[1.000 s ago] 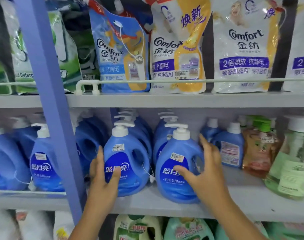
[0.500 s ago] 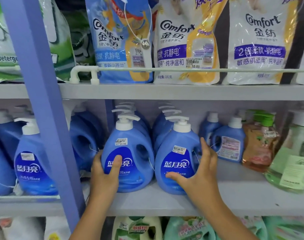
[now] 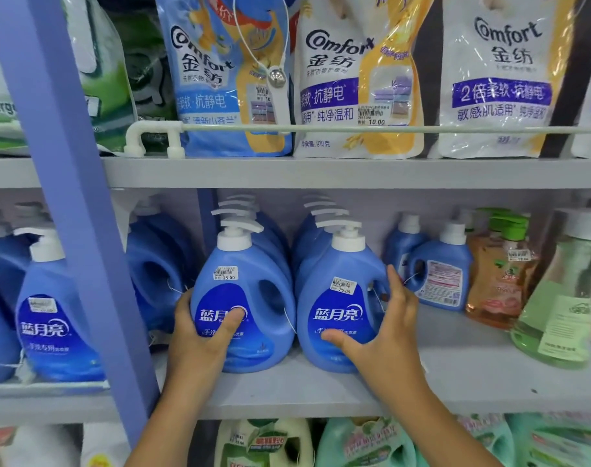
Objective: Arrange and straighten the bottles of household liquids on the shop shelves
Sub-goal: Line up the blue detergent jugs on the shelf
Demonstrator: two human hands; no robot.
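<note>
Two front blue pump bottles stand side by side at the edge of the middle shelf [image 3: 456, 375], each heading a row of like bottles. Left hand [image 3: 199, 335] wraps the left front bottle [image 3: 243, 308] low on its left side, thumb pressed on the label, other fingers curled behind. Right hand [image 3: 385, 328] cups the right front bottle [image 3: 338, 308], fingers spread along its handle side, thumb on the front; a loose hold, not a tight clamp.

Risks, as judged: both bottles sit close to the shelf lip, so a pull forward could tip one off. Twisting either could knock the pump heads of the row behind, or nudge the small blue bottle [image 3: 439, 274] just beside the right hand.

Hidden: left fingertips behind the bottle; rear bottles mostly blocked, count unclear. The purple upright post [image 3: 85, 230] covers part of the bottles to the left. Price sticker print mostly too small to read.
</note>
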